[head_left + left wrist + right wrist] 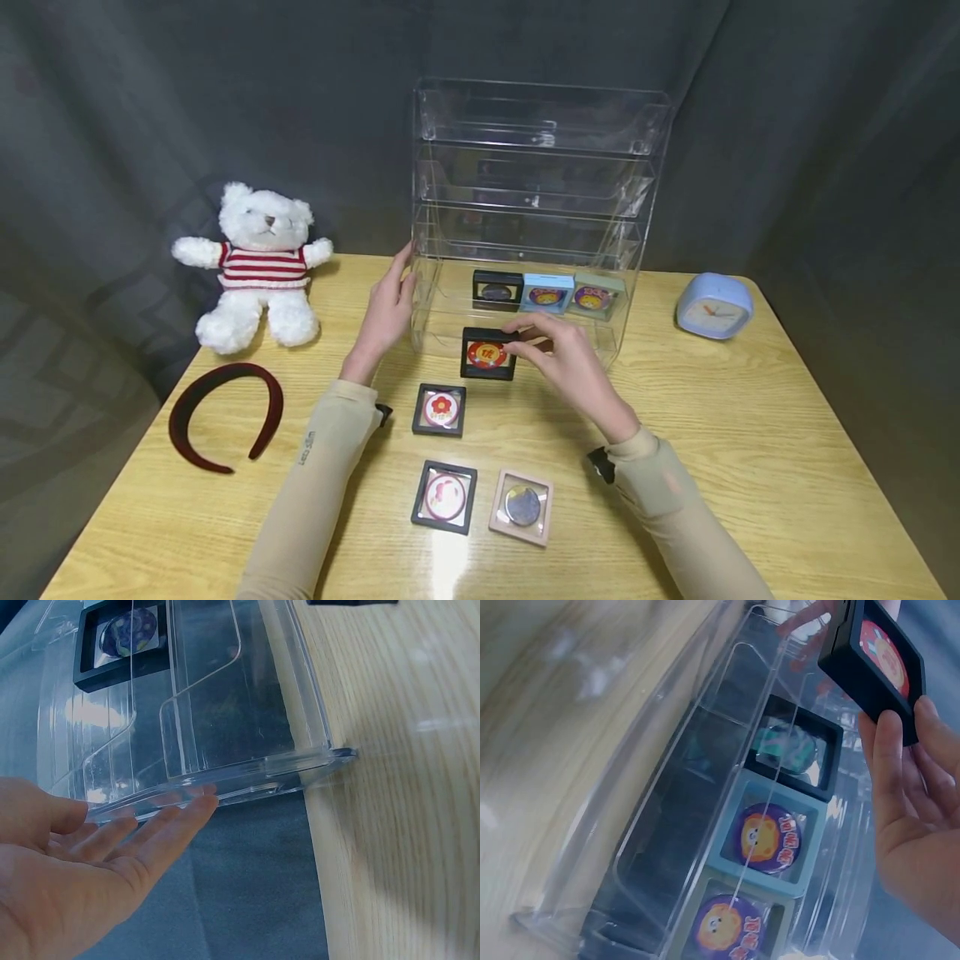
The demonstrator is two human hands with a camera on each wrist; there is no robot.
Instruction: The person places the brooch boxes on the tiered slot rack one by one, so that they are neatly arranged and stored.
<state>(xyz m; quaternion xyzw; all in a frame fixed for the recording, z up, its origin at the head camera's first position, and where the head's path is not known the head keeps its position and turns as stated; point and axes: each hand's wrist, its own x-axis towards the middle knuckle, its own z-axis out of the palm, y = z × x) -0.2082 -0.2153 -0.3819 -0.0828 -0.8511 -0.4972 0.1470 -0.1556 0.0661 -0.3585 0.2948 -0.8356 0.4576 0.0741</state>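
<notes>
My right hand (pixel 558 354) pinches a black square display frame (pixel 480 354) with a red round badge inside, held up in front of a clear tiered acrylic stand (pixel 480 235). In the right wrist view the thumb and fingers grip the frame's (pixel 847 664) edge. With relaxed, nearly straight fingers, my left hand (pixel 97 877) touches the side wall of the stand. On one of the stand's lower tiers sit a black frame (pixel 795 746), a light blue frame (pixel 765 832) and a grey-green frame (pixel 731 922) side by side, each holding a round badge.
Two black frames (pixel 438 409) (pixel 443 497) and a pink frame (pixel 522 507) lie on the wooden table (pixel 750 467). At the left are a white teddy bear (pixel 264 267) and a dark red headband (pixel 187 400). A blue clock (pixel 715 306) stands at the right.
</notes>
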